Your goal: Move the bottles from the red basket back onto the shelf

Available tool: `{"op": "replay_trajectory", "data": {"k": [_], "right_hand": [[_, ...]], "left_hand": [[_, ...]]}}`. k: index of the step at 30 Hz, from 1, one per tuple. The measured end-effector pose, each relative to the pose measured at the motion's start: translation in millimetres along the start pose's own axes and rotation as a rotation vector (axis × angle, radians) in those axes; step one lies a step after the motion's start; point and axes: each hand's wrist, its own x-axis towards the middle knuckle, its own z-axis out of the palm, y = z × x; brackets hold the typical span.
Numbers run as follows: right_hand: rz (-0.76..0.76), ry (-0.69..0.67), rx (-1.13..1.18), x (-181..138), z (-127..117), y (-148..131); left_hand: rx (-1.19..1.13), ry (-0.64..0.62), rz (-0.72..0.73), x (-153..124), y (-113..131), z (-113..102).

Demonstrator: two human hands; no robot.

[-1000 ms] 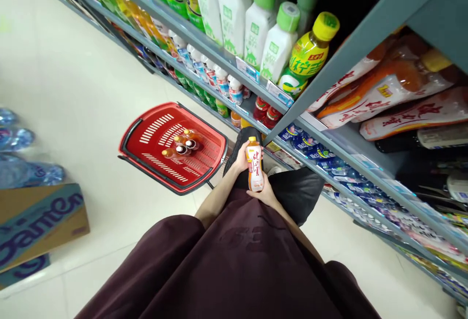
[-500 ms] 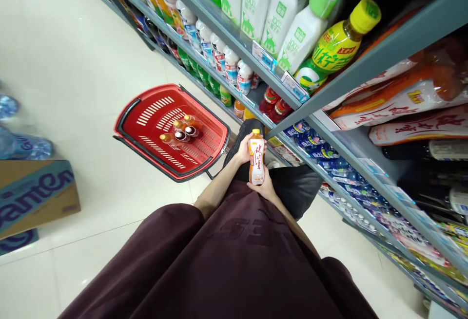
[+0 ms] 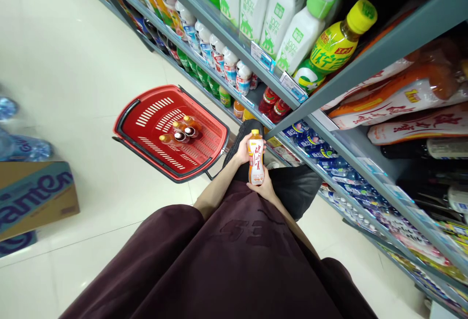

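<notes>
I hold a small drink bottle (image 3: pixel 256 158) with a yellow cap and a white label with red characters, upright in front of my body. My left hand (image 3: pixel 242 150) wraps round its upper part from the left. My right hand (image 3: pixel 263 189) is closed under its base. To the left on the floor stands a red shopping basket (image 3: pixel 146 109) with three small amber bottles (image 3: pixel 182 133) lying in it.
A grey shelf rack (image 3: pixel 365 61) runs along the right, packed with white green-capped bottles (image 3: pixel 300 31), a yellow-capped bottle (image 3: pixel 332 46), bagged goods and rows of small drinks. A cardboard box (image 3: pixel 34 197) and wrapped water bottles sit at the left on the pale tiled floor.
The view swung down and right a second ago, shifting basket and shelves in the picture. Since half a second ago hardly anything moved; both hands keep the bottle.
</notes>
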Motion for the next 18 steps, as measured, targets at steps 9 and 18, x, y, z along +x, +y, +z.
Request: {"op": "replay_trajectory", "data": {"k": [9, 18], "right_hand": [[-0.017, 0.005, 0.007, 0.7, 0.1, 5.8], [-0.014, -0.002, 0.018, 1.2, 0.4, 7.3]], "left_hand": [[-0.029, 0.038, -0.013, -2.4, 1.3, 5.0], [-0.046, 0.048, -0.014, -4.0, 1.9, 8.5]]}}
